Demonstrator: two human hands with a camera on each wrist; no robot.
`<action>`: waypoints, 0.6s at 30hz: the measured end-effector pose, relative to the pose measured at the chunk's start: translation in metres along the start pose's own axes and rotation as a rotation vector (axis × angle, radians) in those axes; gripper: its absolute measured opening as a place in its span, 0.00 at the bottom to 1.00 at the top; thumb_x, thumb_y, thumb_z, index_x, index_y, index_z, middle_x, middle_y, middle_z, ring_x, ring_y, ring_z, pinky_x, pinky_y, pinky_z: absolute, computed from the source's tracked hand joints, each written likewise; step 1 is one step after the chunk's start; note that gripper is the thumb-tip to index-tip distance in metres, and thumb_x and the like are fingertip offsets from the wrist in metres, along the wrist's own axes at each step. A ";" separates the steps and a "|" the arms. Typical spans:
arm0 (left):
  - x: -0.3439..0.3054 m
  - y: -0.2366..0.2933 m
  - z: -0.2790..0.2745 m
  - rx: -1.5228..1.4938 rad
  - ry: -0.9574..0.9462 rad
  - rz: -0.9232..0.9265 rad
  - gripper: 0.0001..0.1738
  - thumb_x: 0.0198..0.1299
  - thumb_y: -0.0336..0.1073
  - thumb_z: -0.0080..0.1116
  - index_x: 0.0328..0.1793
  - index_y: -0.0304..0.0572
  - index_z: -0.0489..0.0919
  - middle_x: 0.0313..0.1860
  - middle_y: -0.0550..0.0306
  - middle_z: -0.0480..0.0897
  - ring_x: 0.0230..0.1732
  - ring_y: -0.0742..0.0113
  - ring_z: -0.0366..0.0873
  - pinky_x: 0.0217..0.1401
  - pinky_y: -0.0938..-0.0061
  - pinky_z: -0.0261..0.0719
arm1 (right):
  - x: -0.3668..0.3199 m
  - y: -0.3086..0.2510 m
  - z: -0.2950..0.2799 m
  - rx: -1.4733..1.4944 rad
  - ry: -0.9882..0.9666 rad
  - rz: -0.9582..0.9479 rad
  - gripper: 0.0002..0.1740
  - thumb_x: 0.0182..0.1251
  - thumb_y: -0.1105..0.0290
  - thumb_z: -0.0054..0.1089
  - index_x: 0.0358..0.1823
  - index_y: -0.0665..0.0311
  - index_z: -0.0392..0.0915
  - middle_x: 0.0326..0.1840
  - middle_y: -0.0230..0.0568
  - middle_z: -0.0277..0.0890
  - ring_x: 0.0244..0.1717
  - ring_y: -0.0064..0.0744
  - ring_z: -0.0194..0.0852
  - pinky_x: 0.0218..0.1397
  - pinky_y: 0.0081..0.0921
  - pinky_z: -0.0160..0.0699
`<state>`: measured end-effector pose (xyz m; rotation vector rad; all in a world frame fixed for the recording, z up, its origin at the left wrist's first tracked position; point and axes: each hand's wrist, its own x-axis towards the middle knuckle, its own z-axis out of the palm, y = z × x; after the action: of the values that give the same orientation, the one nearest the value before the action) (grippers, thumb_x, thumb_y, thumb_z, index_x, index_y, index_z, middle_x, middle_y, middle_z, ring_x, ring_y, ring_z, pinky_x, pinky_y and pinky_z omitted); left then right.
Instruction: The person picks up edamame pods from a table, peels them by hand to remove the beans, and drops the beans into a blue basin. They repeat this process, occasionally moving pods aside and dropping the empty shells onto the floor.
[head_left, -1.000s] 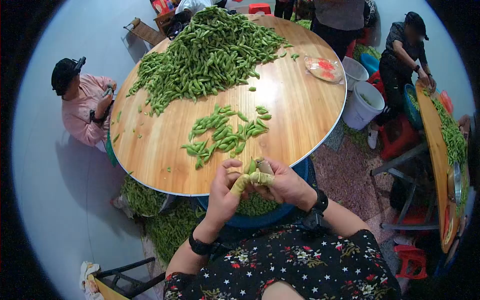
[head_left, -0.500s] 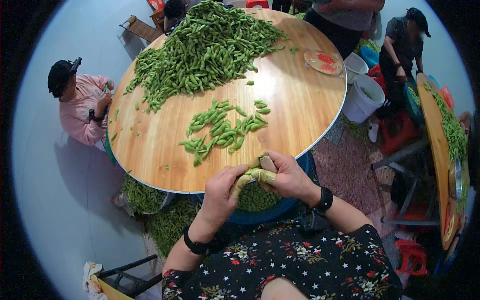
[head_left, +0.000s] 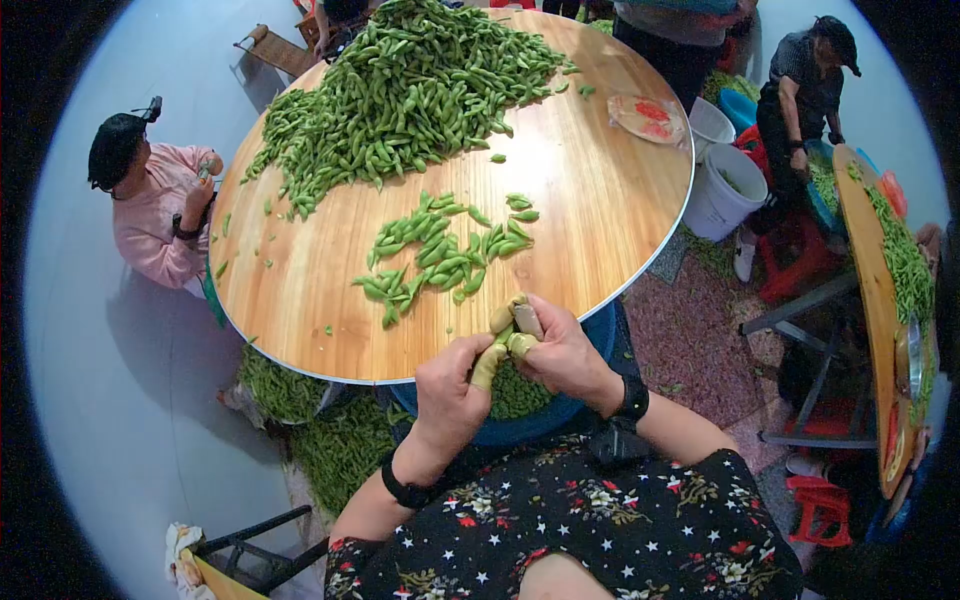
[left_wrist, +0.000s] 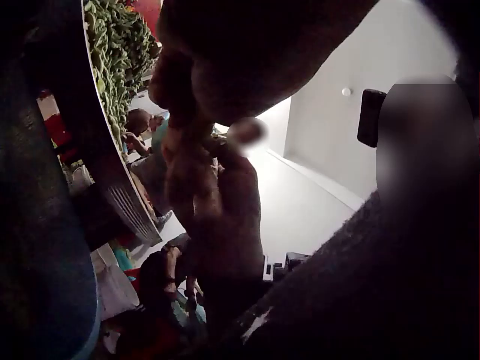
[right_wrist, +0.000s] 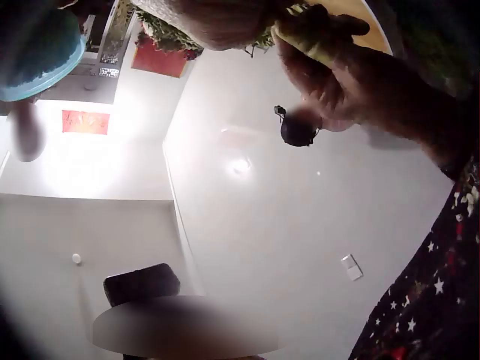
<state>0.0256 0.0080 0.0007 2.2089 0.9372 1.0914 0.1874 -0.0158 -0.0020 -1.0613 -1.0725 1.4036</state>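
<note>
Both hands meet above a blue basin (head_left: 510,430) of shelled green beans (head_left: 515,392), at the table's near edge. The left hand (head_left: 452,392) pinches a green pod (head_left: 505,332) between thumb and fingers. From the other side the right hand (head_left: 572,362) grips the same pod, its fingers curled. Yellowish coverings wrap several fingertips. In the left wrist view the hands are dark and the pod cannot be made out. The right wrist view shows the left hand (right_wrist: 341,71) with a covered thumb. Loose pods (head_left: 440,255) lie on the table beyond the hands.
A large pod heap (head_left: 400,100) covers the back of the round table (head_left: 590,210). A packaged disc (head_left: 648,120) lies at its right. Beyond stand white buckets (head_left: 725,195) and a second table (head_left: 868,320). A person in pink (head_left: 160,210) sits at left. Pods and greens (head_left: 345,450) lie on the floor.
The hands have stayed together over the basin, while the fingers have shifted around the pod. The right-hand background person's arm has lowered. The head view has shifted slightly.
</note>
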 end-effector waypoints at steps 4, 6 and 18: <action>0.007 -0.007 -0.001 -0.474 -0.086 -0.527 0.05 0.64 0.31 0.55 0.40 0.36 0.79 0.28 0.63 0.80 0.25 0.77 0.74 0.26 0.81 0.71 | 0.007 0.022 0.001 -0.235 0.106 -0.231 0.10 0.61 0.79 0.53 0.44 0.64 0.72 0.30 0.26 0.73 0.30 0.15 0.70 0.33 0.17 0.72; 0.009 -0.016 0.001 -0.840 -0.124 -0.773 0.07 0.67 0.34 0.53 0.39 0.41 0.79 0.25 0.67 0.77 0.23 0.84 0.68 0.23 0.87 0.64 | 0.007 0.022 0.001 -0.301 0.124 -0.249 0.09 0.57 0.78 0.57 0.40 0.66 0.72 0.29 0.31 0.73 0.30 0.18 0.70 0.34 0.19 0.72; 0.013 -0.008 -0.002 -0.223 -0.216 -0.249 0.08 0.60 0.25 0.53 0.44 0.34 0.79 0.27 0.50 0.82 0.26 0.63 0.80 0.31 0.73 0.76 | 0.008 0.012 -0.013 -0.718 0.134 -0.423 0.09 0.59 0.73 0.60 0.31 0.69 0.70 0.24 0.45 0.73 0.26 0.29 0.73 0.29 0.30 0.70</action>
<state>0.0268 0.0230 0.0021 1.9239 0.9178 0.7844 0.1966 -0.0075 -0.0168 -1.2987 -1.6405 0.5967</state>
